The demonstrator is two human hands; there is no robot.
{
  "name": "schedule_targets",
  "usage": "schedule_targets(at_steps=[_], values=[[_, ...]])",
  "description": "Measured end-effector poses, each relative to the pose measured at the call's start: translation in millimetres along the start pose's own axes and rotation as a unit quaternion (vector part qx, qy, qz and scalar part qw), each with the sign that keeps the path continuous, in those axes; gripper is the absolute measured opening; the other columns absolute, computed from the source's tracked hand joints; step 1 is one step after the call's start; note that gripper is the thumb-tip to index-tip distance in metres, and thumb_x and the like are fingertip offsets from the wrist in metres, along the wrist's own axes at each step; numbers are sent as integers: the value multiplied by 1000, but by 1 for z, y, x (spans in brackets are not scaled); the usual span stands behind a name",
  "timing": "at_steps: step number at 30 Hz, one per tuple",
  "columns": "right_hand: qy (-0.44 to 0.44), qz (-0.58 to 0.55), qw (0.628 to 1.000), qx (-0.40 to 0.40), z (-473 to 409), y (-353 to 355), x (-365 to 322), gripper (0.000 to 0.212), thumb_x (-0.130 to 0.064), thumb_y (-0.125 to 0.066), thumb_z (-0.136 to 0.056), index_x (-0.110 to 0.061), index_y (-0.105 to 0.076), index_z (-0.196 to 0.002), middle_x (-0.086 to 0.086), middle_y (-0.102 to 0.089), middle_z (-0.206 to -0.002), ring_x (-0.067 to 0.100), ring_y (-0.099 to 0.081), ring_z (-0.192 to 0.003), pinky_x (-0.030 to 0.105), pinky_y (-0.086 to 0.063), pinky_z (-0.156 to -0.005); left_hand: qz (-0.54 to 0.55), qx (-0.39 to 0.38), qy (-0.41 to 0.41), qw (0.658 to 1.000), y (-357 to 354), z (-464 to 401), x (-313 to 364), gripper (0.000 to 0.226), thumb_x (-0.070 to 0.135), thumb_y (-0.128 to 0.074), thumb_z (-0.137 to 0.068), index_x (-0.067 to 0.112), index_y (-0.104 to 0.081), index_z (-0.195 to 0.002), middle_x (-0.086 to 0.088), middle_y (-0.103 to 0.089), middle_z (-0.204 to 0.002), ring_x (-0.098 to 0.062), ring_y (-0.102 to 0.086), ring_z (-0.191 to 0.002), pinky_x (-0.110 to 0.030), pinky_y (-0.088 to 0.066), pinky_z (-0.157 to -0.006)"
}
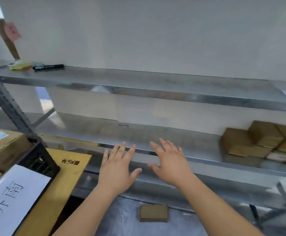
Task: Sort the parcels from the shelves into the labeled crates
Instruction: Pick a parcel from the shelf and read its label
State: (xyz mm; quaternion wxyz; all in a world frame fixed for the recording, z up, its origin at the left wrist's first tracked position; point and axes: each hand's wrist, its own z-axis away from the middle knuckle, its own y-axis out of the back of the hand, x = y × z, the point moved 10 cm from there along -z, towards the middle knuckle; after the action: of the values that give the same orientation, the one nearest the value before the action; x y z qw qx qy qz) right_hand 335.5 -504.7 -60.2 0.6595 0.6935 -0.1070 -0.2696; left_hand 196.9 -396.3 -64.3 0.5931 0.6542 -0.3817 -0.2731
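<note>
Risk of missing the lone parcel on the floor, below and just nearer than both hands. Left hand and right hand spread flat, holding nothing, over the shelf edge. Stacked parcels well off to the right, farther back; a hasty reach could topple them.

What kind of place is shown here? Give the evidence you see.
Probably a parcel storeroom or sorting area: metal shelving, a stack of brown cardboard parcels on a shelf, and a black crate bearing a handwritten paper label.
</note>
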Motion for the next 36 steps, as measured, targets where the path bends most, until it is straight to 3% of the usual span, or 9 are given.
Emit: schedule_targets(at_steps=[11, 18, 22, 30, 36], values=[[-180, 3, 984, 11, -15, 33, 195, 82, -66, -49, -96, -43, -8, -163, -1, -7, -173, 24, -6, -158, 51, -12, -127, 56, -36, -164, 984, -55, -152, 163, 86, 76, -37, -89, 43, -1, -159, -2, -7, -170, -23, -2, -156, -49, 3, -124], [-290, -22, 957, 7, 9, 31, 302, 82, -67, -51, -94, -43, -11, -162, -2, -9, -173, 26, -12, -157, 50, -18, -125, 62, -79, -246, 964, -92, -209, 253, 85, 73, -42, -90, 42, -3, -159, -5, -15, -168, -26, -12, -154, -50, -5, -124], [-332, -52, 942, -6, 29, 25, 362, 82, -65, -55, -94, -45, -14, -161, -3, -12, -172, 32, -23, -153, 48, -29, -122, 61, -113, -262, 956, -119, -219, 305, 83, 70, -44, -89, 41, -9, -158, -9, -27, -163, -28, -24, -150, -52, -7, -124], [-332, -79, 937, -67, 23, 0, 477, 88, -57, -64, -93, -37, -15, -163, 3, -19, -169, 32, -28, -151, 39, -32, -119, 59, -155, -240, 957, -180, -246, 397, 86, 66, -53, -88, 42, -8, -157, -10, -32, -159, -31, -28, -147, -55, -11, -122], [-242, -41, 967, -69, -8, -17, 523, 91, -44, -69, -93, -31, -14, -165, 4, -7, -173, 32, -32, -150, 37, -31, -118, 61, -175, -227, 956, -229, -264, 464, 96, 56, -63, -86, 42, -3, -159, -13, -33, -159, -33, -35, -142, -49, -21, -121]])
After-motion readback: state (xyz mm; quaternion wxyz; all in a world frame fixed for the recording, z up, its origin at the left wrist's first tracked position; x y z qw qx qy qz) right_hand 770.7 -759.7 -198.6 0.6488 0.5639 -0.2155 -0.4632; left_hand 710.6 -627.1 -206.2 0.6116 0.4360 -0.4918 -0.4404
